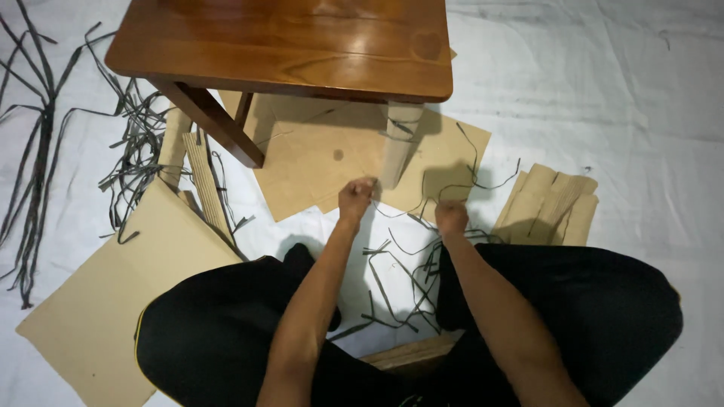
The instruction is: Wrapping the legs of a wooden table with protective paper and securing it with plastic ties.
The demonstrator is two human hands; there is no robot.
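I sit on the floor in black trousers with both arms stretched forward. My left hand [354, 199] is closed near the foot of the table's front leg [398, 147], which is wrapped in tan paper. My right hand [451, 218] is closed too, a little to the right. A thin dark strip [473, 179] runs between and past the hands and loops up over the brown cardboard sheet [317, 162]. Both hands seem to pinch this strip, though the fingertips are hidden from me.
A brown wooden table [286, 45] stands ahead on white cloth [603, 98]. A large tan cardboard sheet [113, 294] lies at left, folded tan pieces [550, 207] at right. Several dark strips [30, 151] lie far left, more cuttings [392, 279] between my knees.
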